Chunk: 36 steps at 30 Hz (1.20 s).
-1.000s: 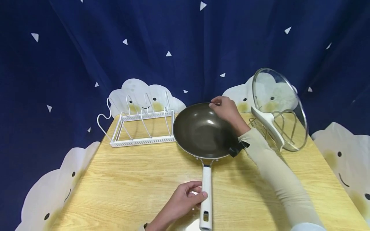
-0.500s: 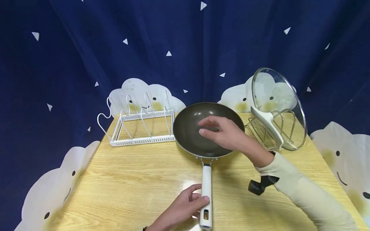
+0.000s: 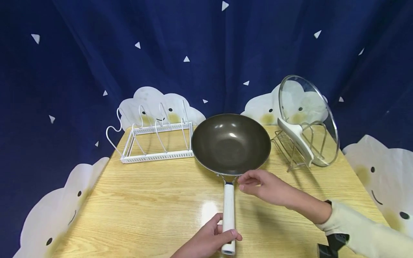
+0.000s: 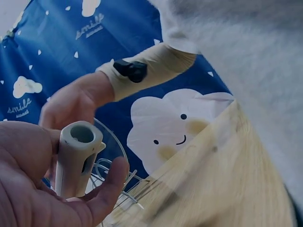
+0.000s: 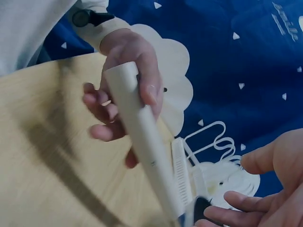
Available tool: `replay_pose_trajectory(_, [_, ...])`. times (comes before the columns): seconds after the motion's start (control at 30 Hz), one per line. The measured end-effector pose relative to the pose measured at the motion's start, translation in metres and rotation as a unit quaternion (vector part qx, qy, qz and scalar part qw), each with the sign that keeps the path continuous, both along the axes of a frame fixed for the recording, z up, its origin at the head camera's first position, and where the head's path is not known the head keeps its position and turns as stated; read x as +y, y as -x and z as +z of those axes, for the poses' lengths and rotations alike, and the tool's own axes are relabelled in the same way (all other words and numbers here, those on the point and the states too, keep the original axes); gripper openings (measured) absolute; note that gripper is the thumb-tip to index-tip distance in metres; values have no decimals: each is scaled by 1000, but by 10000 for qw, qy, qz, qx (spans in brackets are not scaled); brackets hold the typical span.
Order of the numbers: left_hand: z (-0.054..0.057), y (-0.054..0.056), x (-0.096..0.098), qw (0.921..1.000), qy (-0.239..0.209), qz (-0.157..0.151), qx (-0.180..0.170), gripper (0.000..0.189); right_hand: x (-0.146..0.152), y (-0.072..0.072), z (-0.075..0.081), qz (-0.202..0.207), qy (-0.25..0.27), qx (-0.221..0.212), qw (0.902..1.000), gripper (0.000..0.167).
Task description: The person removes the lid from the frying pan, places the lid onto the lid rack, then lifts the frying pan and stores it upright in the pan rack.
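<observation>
Pan [image 3: 230, 143]: mid-table [image 3: 145, 193], bowl facing up, right of the white rack [image 3: 161, 156]; underside out of sight, and the right wrist view crops most of the bowl.
Handle [image 3: 228, 204]: slot mostly covered by a thumb in the head view; the left wrist view shows slot and hollow end.
Lid [image 3: 308, 118]: leaning in the wire stand [image 3: 292, 157], largely blocked in the left wrist view.
Left hand [image 3: 208, 238]: gripping the handle near its end.
Right hand [image 3: 269, 186]: loosely open, beside the handle's neck; contact unclear.
</observation>
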<state>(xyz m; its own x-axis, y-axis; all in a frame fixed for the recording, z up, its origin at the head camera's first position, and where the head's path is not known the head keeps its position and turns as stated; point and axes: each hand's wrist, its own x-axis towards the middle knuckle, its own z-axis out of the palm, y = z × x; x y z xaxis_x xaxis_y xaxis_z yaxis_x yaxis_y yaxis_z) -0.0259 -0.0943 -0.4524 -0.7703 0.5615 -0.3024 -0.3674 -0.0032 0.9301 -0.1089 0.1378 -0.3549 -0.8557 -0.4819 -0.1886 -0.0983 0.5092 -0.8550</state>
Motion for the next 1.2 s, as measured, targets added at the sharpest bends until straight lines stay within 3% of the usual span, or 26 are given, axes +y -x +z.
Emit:
replay_pose_trajectory(0.2, [1,-3,1,9998,-218,46,-17,35,16,-6,-27,-292,591,-935,9934,40])
replay_pose_trajectory(0.37, [1,-2,3,9981,-607,68,-130,36,11,-11,-50,-587,1452,-1739,9722,54])
replay_pose_trajectory(0.5, [2,0,4,9986,-512,130,20,39,-4,-11,-66,-858,2043,-2351,9464,61])
replay_pose_trajectory(0.67, [2,1,3,9984,-542,157,-43,41,-24,-7,-82,-944,2869,-2904,9080,44])
replay_pose_trajectory(0.9, [-2,-1,3,9970,-774,66,-64,47,-50,-3,-89,-1194,3853,-3651,8390,69])
replay_pose_trajectory(0.97, [-2,-2,3,9971,-757,73,-53,45,-55,0,-90,-1318,4048,-3797,8214,66])
replay_pose_trajectory(1.07, [-2,-4,4,9969,-780,54,-81,41,-59,1,-90,-1382,4230,-3949,8038,57])
replay_pose_trajectory(1.2, [-3,-7,3,9952,-930,-10,-308,43,-64,-1,-90,-1482,4219,-4085,7957,48])
